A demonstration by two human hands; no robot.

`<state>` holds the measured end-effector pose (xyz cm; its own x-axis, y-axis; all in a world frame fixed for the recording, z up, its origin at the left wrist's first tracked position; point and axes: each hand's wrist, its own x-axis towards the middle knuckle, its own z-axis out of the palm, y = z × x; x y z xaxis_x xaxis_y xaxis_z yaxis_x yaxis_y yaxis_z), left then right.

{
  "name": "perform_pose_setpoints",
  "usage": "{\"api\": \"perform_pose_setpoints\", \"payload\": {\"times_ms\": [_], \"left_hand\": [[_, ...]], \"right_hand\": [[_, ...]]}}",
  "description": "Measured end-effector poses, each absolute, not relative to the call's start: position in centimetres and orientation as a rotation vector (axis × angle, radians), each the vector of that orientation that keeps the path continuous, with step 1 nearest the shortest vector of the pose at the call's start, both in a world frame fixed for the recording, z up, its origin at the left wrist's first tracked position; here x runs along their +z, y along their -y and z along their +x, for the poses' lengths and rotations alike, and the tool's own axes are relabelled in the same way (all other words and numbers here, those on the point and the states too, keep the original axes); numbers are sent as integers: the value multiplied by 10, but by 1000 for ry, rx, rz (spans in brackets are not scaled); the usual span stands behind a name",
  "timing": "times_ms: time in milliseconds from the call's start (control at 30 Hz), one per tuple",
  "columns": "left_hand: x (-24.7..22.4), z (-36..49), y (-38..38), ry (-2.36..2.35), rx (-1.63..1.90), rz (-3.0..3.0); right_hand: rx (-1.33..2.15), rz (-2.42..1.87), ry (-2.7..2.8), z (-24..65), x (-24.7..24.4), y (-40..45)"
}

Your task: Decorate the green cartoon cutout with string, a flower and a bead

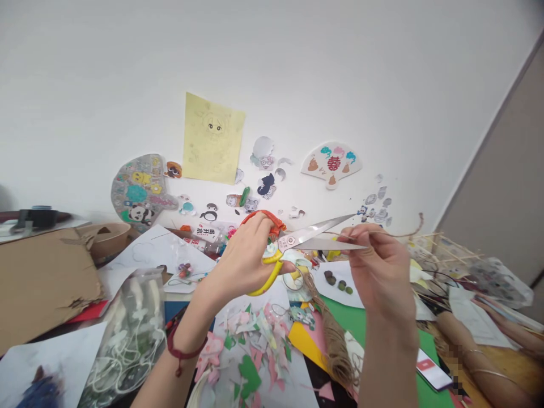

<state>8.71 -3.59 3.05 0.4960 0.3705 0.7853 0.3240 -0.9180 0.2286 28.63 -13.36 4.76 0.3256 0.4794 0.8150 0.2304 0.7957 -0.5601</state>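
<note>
In my left hand [250, 255] is a pair of scissors [278, 258] with yellow and orange handles. Their blades are spread and point right, towards my right hand [378, 260]. Thumb and fingers of that hand pinch a thin brown twine [408, 231], whose loose end curls up at the right. The twine also runs left from the fingers to between the blades; whether the blades touch it I cannot tell. Below, a bundle of brown twine [335, 334] lies on the table among coloured paper scraps [255, 351].
A cardboard piece [42, 283] and a clear bag of white cords [131, 340] lie left. Small round green and brown things [338, 281] rest on white paper. Another person's arm [480, 351] is at the right beside a phone [432, 369]. A wall with stickers stands behind.
</note>
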Motion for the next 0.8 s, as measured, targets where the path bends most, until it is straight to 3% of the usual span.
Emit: {"api": "perform_pose_setpoints", "payload": {"times_ms": [800], "left_hand": [[32,91,36,-288,1167,2446]], "right_hand": [[263,-612,1340,286,44,126]]}}
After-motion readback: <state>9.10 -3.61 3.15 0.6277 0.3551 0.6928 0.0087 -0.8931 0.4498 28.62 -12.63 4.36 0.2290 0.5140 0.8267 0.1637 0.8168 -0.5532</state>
